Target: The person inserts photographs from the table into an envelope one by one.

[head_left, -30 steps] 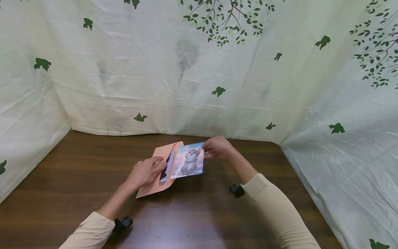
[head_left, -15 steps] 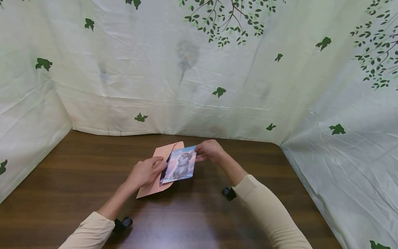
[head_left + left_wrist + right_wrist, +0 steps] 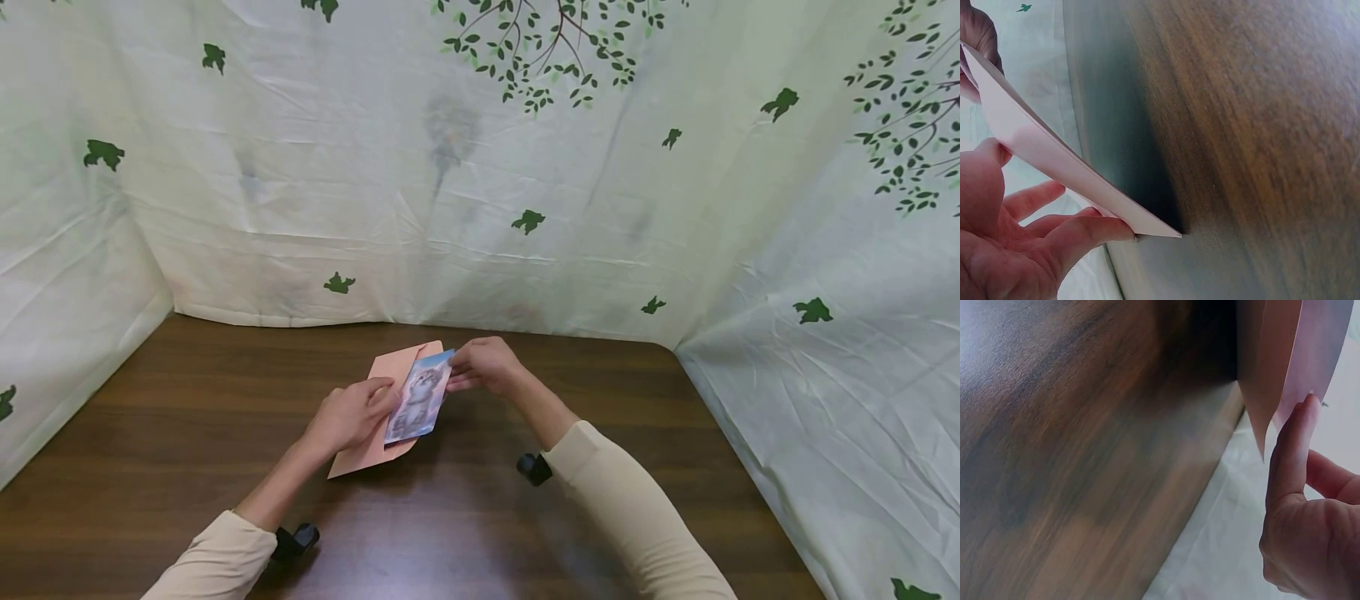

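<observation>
A peach-pink envelope (image 3: 392,365) is held tilted above the table, near the middle of the head view. My left hand (image 3: 351,421) grips its left side, thumb on top; the left wrist view shows fingers of the left hand (image 3: 1029,231) along the envelope's edge (image 3: 1041,147). A card with a kitten picture (image 3: 420,402) lies partly within the envelope's opening, its right part sticking out. At the card's upper right edge, my right hand (image 3: 489,365) pinches it. In the right wrist view that hand's fingers (image 3: 1294,450) press the card (image 3: 1319,353) beside the envelope flap (image 3: 1266,369).
Under the hands is a dark brown wooden table (image 3: 450,533). A white cloth (image 3: 360,183) printed with green leaves hangs behind it and along both sides. Black wrist cameras (image 3: 296,542) sit under both cuffs.
My right hand has moved left, sliding the kitten card further into the envelope. The card now covers the dark-and-pale picture seen there before. The left hand and envelope have stayed put.
</observation>
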The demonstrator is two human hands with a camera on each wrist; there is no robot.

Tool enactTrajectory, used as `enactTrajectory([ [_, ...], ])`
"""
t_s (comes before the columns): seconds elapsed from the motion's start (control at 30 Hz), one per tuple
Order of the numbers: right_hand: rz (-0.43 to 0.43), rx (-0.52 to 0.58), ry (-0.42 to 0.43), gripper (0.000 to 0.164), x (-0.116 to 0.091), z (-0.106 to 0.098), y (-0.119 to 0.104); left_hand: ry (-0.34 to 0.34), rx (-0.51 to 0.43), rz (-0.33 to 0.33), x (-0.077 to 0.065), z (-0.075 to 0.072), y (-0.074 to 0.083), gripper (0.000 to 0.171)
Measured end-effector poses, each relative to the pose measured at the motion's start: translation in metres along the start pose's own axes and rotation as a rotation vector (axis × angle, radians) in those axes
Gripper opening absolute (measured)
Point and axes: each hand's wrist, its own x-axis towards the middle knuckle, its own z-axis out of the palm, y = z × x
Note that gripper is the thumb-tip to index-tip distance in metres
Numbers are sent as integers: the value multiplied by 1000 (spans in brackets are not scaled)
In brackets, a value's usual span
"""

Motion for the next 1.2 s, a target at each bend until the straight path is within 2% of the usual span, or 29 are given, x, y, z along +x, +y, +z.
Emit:
enactTrajectory([
  [0.4,-10,-23,-24,16,2,12,-2,4,-17,1,0,1,1,50],
  [0.7,6,-95,-4,15,5,22,0,-18,-34,-28,1,2,0,53],
  [0.87,17,-81,-7,14,8,27,4,-4,-28,-28,-2,4,2,52],
  [1.07,23,-63,-6,5,8,34,9,2,-28,-35,-6,6,5,53],
  [1.2,24,-74,-13,8,6,37,11,4,-36,-41,-9,6,8,54],
])
